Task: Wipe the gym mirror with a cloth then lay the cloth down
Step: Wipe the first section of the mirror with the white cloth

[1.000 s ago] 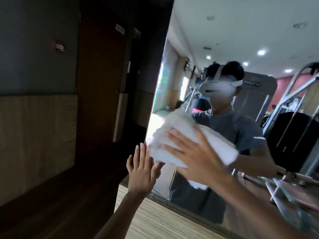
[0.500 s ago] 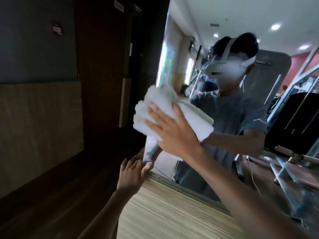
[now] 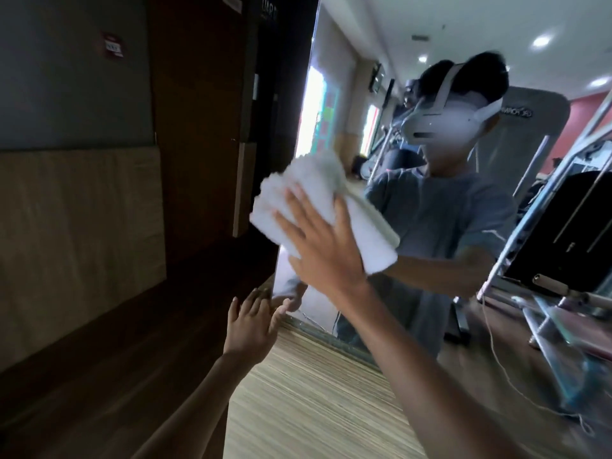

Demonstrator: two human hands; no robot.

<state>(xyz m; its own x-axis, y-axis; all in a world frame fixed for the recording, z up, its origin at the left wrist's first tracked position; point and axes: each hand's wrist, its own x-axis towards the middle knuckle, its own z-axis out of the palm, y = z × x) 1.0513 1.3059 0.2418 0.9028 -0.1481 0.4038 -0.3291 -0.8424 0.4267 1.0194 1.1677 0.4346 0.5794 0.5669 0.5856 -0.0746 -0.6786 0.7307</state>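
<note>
While its fingers [image 3: 293, 223] lie straight, right hand [image 3: 326, 256] presses cloth [image 3: 281, 197] onto mirror [image 3: 430, 38].

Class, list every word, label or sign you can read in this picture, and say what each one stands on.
No text reads clearly.
Red-and-white sign on the grey wall: too blurred to read.
White letters on the dark panel: blurred, not readable.
Brand name on the machine in the mirror: reversed and blurred, not readable.

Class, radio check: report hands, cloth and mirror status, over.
Right hand flat, pressing cloth on mirror. Left hand open by mirror's lower corner. Nothing blocking.
</note>
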